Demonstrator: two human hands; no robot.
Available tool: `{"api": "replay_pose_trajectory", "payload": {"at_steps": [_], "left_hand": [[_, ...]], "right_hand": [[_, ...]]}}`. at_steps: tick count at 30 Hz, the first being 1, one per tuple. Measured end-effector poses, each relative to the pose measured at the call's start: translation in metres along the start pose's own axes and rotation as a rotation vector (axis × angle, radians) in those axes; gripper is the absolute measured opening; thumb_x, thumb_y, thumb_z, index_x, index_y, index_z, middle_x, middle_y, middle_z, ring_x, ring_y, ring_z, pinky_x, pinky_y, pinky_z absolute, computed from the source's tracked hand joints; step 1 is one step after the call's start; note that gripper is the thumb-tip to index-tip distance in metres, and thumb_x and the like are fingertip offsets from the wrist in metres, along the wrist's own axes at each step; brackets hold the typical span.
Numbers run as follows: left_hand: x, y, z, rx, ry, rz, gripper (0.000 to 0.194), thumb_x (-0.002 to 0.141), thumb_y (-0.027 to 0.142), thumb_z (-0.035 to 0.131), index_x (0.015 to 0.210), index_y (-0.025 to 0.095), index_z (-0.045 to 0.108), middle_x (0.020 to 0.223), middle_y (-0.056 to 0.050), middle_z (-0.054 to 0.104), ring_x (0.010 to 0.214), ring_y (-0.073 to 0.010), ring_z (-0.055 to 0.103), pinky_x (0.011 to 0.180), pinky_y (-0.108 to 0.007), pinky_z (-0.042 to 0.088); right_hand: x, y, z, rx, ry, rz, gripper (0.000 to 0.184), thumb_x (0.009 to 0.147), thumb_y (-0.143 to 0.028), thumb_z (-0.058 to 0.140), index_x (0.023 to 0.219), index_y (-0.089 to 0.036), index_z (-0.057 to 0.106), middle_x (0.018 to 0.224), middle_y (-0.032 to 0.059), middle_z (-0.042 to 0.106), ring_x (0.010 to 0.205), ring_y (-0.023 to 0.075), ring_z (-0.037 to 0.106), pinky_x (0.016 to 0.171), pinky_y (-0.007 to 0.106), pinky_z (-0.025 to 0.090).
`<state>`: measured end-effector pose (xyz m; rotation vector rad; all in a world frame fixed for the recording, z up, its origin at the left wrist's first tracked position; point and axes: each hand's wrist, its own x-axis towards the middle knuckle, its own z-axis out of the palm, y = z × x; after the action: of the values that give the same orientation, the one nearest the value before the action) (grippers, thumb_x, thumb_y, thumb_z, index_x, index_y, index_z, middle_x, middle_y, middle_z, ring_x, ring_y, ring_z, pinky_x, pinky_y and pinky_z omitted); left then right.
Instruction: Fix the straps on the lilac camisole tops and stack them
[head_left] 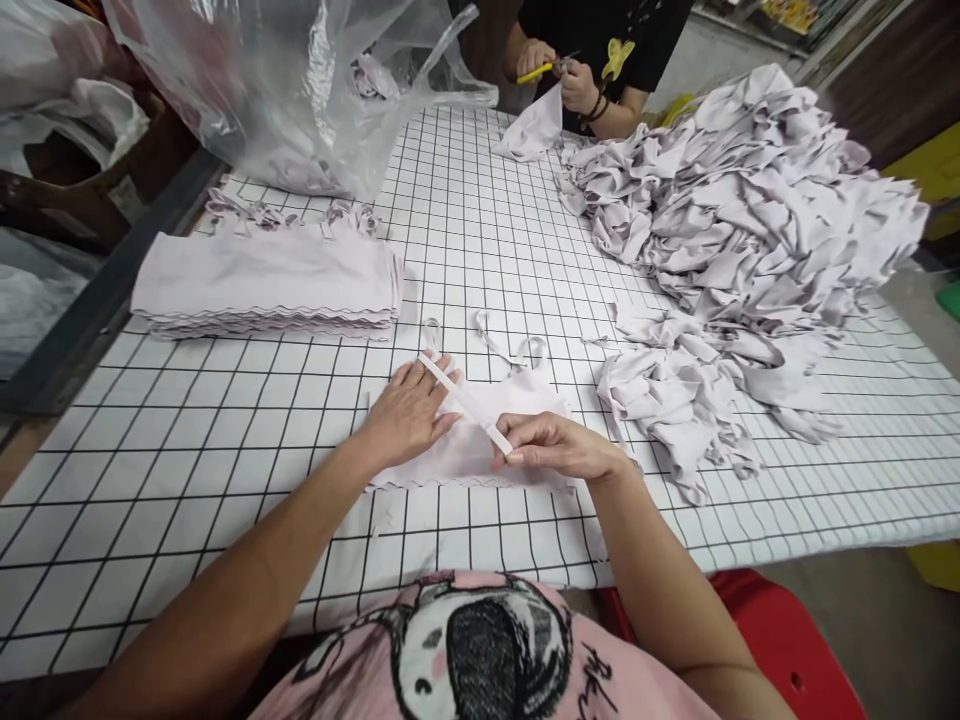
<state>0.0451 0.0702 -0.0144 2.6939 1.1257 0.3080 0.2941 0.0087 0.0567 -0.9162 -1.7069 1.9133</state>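
A pale lilac garment (517,400) with thin straps lies flat on the checked table in front of me. My left hand (409,410) rests flat on its left part, fingers stretched out, with a white strap (465,402) running across the fingertips. My right hand (559,445) pinches the near end of that strap and holds it taut in a diagonal line. A second strap loop (525,350) curls on the table beyond the garment.
A neat stack of folded lilac pieces (266,285) sits at the left. A big loose heap of the same garments (750,220) fills the right. A clear plastic bag (300,90) stands at the back. Across the table another person's hands (577,85) work on a piece with a yellow tool.
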Motion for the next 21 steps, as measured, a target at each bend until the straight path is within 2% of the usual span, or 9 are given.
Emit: {"api": "replay_pose_trajectory", "payload": {"at_steps": [3, 6, 8, 11, 13, 16, 21], "left_hand": [[0.001, -0.002, -0.001, -0.019, 0.024, 0.016, 0.059, 0.096, 0.052, 0.038, 0.143, 0.018, 0.042, 0.155, -0.012, 0.032, 0.145, -0.0333, 0.022, 0.116, -0.053, 0.023], [0.001, -0.004, -0.005, -0.082, 0.066, 0.049, 0.055, 0.095, 0.054, 0.04, 0.135, 0.018, 0.05, 0.15, -0.012, 0.04, 0.141, -0.0326, 0.029, 0.114, -0.053, 0.028], [0.001, -0.003, -0.009, -0.132, 0.12, 0.061, 0.049, 0.095, 0.051, 0.043, 0.129, 0.018, 0.054, 0.145, -0.012, 0.046, 0.139, -0.0308, 0.034, 0.114, -0.053, 0.03], [-0.001, 0.002, -0.016, -0.195, 0.228, 0.021, 0.039, 0.095, 0.039, 0.047, 0.127, 0.019, 0.056, 0.138, -0.011, 0.053, 0.139, -0.0281, 0.036, 0.114, -0.053, 0.034], [-0.003, 0.005, -0.018, -0.213, 0.247, -0.013, 0.04, 0.094, 0.033, 0.048, 0.131, 0.018, 0.053, 0.14, -0.01, 0.052, 0.142, -0.0274, 0.031, 0.114, -0.051, 0.036], [-0.005, 0.003, -0.016, -0.164, 0.155, -0.026, 0.042, 0.096, 0.033, 0.045, 0.132, 0.016, 0.053, 0.147, -0.012, 0.046, 0.144, -0.0295, 0.026, 0.113, -0.053, 0.035], [-0.005, -0.002, -0.011, -0.095, 0.043, -0.053, 0.045, 0.098, 0.033, 0.04, 0.139, 0.017, 0.047, 0.153, -0.01, 0.037, 0.145, -0.0298, 0.026, 0.115, -0.054, 0.031]], "right_hand": [[0.007, 0.005, 0.002, 0.041, 0.162, 0.029, 0.022, 0.087, -0.036, 0.065, 0.096, -0.019, 0.075, 0.087, 0.003, 0.062, 0.083, 0.0132, 0.055, 0.082, 0.03, 0.042], [0.018, 0.01, 0.002, 0.119, 0.308, 0.084, 0.022, 0.083, -0.039, 0.07, 0.081, -0.017, 0.073, 0.08, 0.0028, 0.064, 0.08, 0.0142, 0.055, 0.073, 0.028, 0.041], [0.026, 0.011, 0.001, 0.137, 0.364, 0.094, 0.024, 0.08, -0.041, 0.072, 0.075, -0.017, 0.071, 0.077, 0.0031, 0.065, 0.08, 0.0148, 0.056, 0.07, 0.027, 0.039], [0.037, 0.008, 0.0, 0.128, 0.42, 0.067, 0.024, 0.081, -0.042, 0.07, 0.08, -0.018, 0.072, 0.079, 0.0021, 0.065, 0.079, 0.0136, 0.055, 0.072, 0.028, 0.04], [0.042, 0.006, 0.001, 0.141, 0.397, 0.03, 0.023, 0.082, -0.041, 0.07, 0.081, -0.018, 0.072, 0.082, 0.0018, 0.065, 0.08, 0.0133, 0.055, 0.079, 0.03, 0.042], [0.045, 0.003, 0.007, 0.177, 0.28, 0.008, 0.022, 0.082, -0.039, 0.07, 0.077, -0.018, 0.07, 0.079, 0.0013, 0.064, 0.084, 0.0145, 0.058, 0.087, 0.033, 0.042], [0.042, 0.008, 0.019, 0.202, 0.155, 0.089, 0.021, 0.078, -0.038, 0.075, 0.079, -0.017, 0.072, 0.077, 0.0014, 0.065, 0.079, 0.0142, 0.059, 0.083, 0.033, 0.045]]}}
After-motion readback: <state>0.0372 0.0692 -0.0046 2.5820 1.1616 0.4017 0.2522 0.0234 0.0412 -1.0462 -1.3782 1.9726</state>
